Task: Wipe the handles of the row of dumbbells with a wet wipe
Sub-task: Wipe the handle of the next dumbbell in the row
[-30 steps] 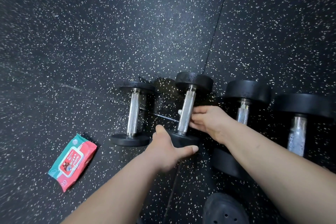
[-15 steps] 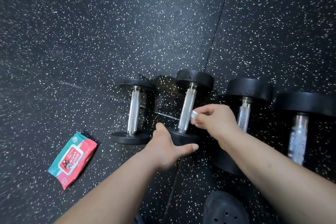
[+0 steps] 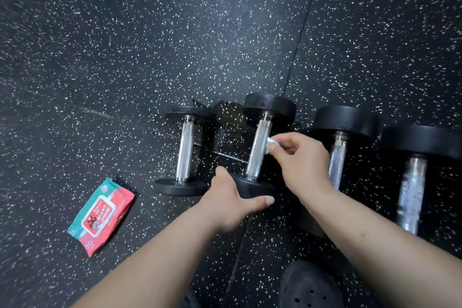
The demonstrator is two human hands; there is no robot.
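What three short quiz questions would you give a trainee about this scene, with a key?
1. True or false: the right hand pinches the wet wipe against the handle of the second dumbbell from the left.
2. Which part of that dumbbell does the left hand grip? A. its far head; B. its near head; C. its handle.
3. How many weights lie in the row of dumbbells?

Key: 1 true; 2 B; 3 four.
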